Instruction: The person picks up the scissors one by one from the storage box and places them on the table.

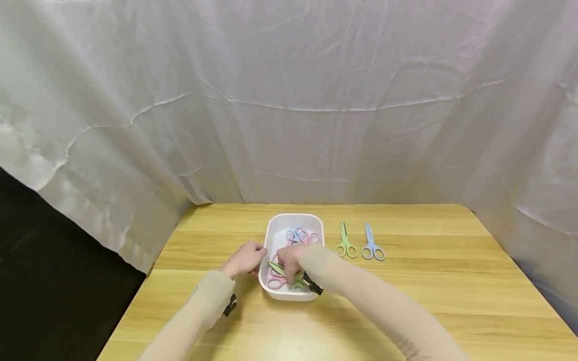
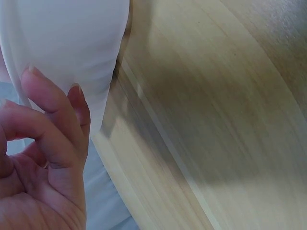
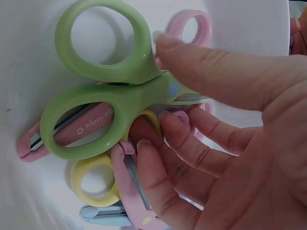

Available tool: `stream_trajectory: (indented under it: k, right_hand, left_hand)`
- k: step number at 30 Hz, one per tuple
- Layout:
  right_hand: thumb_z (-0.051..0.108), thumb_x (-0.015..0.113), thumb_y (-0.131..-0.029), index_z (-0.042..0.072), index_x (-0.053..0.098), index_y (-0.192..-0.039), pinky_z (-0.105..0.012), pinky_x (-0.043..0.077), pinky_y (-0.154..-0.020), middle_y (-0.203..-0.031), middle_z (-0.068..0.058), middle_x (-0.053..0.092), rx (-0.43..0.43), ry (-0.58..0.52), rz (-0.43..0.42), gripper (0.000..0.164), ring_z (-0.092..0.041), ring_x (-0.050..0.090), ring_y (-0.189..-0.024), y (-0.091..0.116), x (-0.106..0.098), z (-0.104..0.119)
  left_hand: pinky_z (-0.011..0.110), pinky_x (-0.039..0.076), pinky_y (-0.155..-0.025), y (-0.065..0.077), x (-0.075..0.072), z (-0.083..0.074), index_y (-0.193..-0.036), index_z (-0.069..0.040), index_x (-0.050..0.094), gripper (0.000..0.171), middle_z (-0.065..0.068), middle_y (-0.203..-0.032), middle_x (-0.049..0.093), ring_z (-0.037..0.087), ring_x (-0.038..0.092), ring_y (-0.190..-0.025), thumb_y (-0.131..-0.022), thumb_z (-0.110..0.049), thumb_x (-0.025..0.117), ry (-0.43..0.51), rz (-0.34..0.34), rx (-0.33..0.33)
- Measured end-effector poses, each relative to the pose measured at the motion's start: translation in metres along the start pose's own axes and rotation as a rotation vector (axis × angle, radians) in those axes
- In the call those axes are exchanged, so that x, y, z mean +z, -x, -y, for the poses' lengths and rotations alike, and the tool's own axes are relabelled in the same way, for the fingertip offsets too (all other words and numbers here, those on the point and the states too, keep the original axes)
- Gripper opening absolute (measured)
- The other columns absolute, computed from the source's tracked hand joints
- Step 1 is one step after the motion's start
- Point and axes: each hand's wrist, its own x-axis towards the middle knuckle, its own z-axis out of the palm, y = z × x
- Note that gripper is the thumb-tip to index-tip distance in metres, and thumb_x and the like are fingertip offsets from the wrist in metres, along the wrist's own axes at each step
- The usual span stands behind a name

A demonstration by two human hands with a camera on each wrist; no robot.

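A white box (image 1: 293, 297) holds several pairs of children's scissors in pink, blue, yellow and green. My left hand (image 1: 246, 258) grips the box's left side; in the left wrist view its bent fingers (image 2: 53, 103) lie against the rim and outer wall. Inside the box, my right hand (image 1: 291, 258) has its thumb and fingers around the middle of a green pair of scissors (image 3: 144, 93). Its two loops face away from the palm, and the blades pass partly behind the hand. Below it lie pink scissors (image 3: 96, 122) and a yellow handle loop (image 3: 76, 182).
To the right of the box, another green pair of scissors (image 1: 345, 243) and a blue pair (image 1: 371, 244) lie side by side on the wooden table (image 1: 429, 281), tips pointing away. A pale curtain (image 1: 316, 150) hangs behind the table's far edge.
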Motion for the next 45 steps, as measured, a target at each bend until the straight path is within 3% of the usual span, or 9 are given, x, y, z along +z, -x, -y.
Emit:
stream_trajectory:
  k: [8,18,25,29,37,45]
  right_hand:
    - [0.005,0.082,-0.077,0.011,0.062,-0.106,-0.029,0.052,-0.083,-0.09,0.001,0.059,0.032,-0.03,-0.011,0.036,-0.015,0.055,-0.087,-0.003,0.001,-0.001]
    - [0.008,0.08,-0.079,0.013,0.063,-0.101,-0.025,0.048,-0.078,-0.086,0.003,0.06,0.003,0.028,-0.013,0.028,-0.013,0.055,-0.083,-0.007,-0.001,-0.005]
    - [0.004,0.078,-0.079,0.01,0.063,-0.107,-0.028,0.049,-0.083,-0.092,0.001,0.061,0.011,-0.01,-0.038,0.033,-0.014,0.055,-0.087,-0.009,0.0,-0.005]
    - [0.001,0.076,-0.079,0.008,0.063,-0.111,-0.026,0.049,-0.079,-0.094,0.0,0.061,-0.002,-0.015,-0.059,0.035,-0.014,0.055,-0.087,-0.011,-0.001,-0.007]
    - [0.001,0.081,-0.075,0.008,0.062,-0.104,-0.027,0.053,-0.079,-0.091,-0.001,0.06,0.011,-0.038,-0.088,0.036,-0.015,0.057,-0.085,-0.022,-0.002,-0.013]
    - [0.005,0.087,-0.072,0.008,0.06,-0.094,-0.023,0.047,-0.058,-0.085,-0.003,0.059,0.052,-0.082,-0.122,0.035,-0.015,0.054,-0.07,-0.03,-0.003,-0.019]
  left_hand:
    - [0.021,0.042,-0.048,0.0,0.0,-0.001,-0.097,0.002,0.069,0.031,0.001,-0.062,0.054,0.011,0.049,-0.051,-0.1,-0.017,0.044,0.002,0.002,-0.012]
    - [0.022,0.044,-0.049,0.0,0.0,0.0,-0.1,0.002,0.07,0.032,0.006,-0.067,0.058,0.012,0.051,-0.052,-0.101,-0.017,0.044,0.012,0.001,-0.009]
    - [0.022,0.045,-0.05,0.0,0.0,0.0,-0.101,0.002,0.069,0.032,0.007,-0.07,0.059,0.012,0.051,-0.054,-0.101,-0.018,0.044,0.013,0.004,-0.022]
    - [0.023,0.046,-0.05,0.0,0.001,0.0,-0.102,0.003,0.069,0.032,0.01,-0.073,0.062,0.013,0.053,-0.055,-0.101,-0.017,0.045,0.013,-0.001,-0.02]
    - [0.022,0.045,-0.049,-0.001,0.002,0.001,-0.102,0.003,0.07,0.032,0.01,-0.072,0.063,0.012,0.052,-0.053,-0.1,-0.017,0.045,0.017,-0.007,-0.015]
    - [0.024,0.048,-0.051,-0.001,0.003,0.001,-0.105,0.003,0.07,0.032,0.014,-0.078,0.066,0.013,0.054,-0.055,-0.101,-0.017,0.045,0.027,-0.013,-0.025]
